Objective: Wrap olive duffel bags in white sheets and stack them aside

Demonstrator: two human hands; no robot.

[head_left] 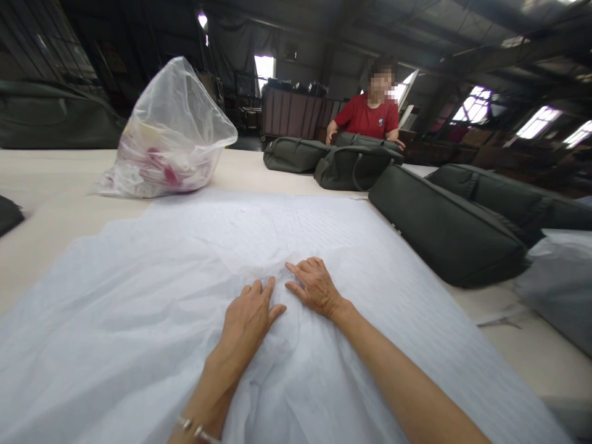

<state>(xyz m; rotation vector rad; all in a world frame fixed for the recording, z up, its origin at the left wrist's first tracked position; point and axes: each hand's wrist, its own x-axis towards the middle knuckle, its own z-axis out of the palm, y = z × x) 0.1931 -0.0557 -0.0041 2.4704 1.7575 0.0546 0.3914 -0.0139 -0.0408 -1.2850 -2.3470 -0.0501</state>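
A large, thin white sheet point(152, 296) spreads over the table in front of me, creased around my hands and bunched toward my body. On its middle rests my left hand point(247, 311), palm down, with the thumb and index finger apart. Just to the right, and a little farther out, my right hand point(315, 287) touches the sheet too. Its thumb and index finger point left, while the other fingers bend slightly. Both hands are open, and I see nothing held in them. A bracelet point(197, 430) circles my left wrist.
Beyond the sheet on the pale table point(46, 179) stands a clear plastic bag point(171, 135) with pink and white contents. Several dark green bags line the right, the nearest bag point(448, 225) beside the sheet. A person in a red shirt point(370, 117) stands behind other bags.
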